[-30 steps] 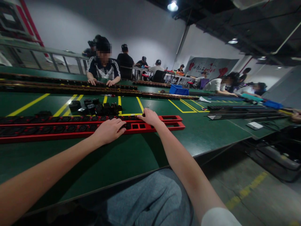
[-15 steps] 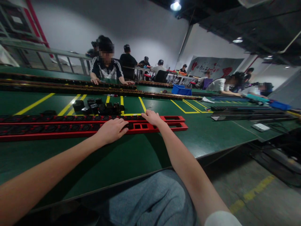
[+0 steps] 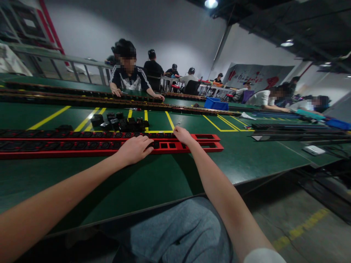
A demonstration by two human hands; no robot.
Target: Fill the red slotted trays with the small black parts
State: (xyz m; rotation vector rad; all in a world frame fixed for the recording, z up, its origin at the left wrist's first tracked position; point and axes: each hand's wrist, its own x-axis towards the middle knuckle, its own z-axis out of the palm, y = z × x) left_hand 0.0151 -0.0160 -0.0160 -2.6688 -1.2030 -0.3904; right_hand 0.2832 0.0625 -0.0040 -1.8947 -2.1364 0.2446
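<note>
Resting on two red strips (image 3: 180, 145) on one green table (image 3: 109, 199), left hand (image 3: 136, 148) and right hand (image 3: 183, 134) sit apart, grip unclear; a co-worker's two hands (image 3: 117, 92) have spread wider since a second ago.

Loc: assembly wkshop | long green tbl (image 3: 109, 190) | yel. lines (image 3: 49, 117) | several wkrs (image 3: 130, 80) | ceiling lamp (image 3: 211, 3)

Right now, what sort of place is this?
Probably an assembly workshop: red frames holding rows of black parts lie on a long green table marked with yellow lines, and several people are at tables beyond.
</note>
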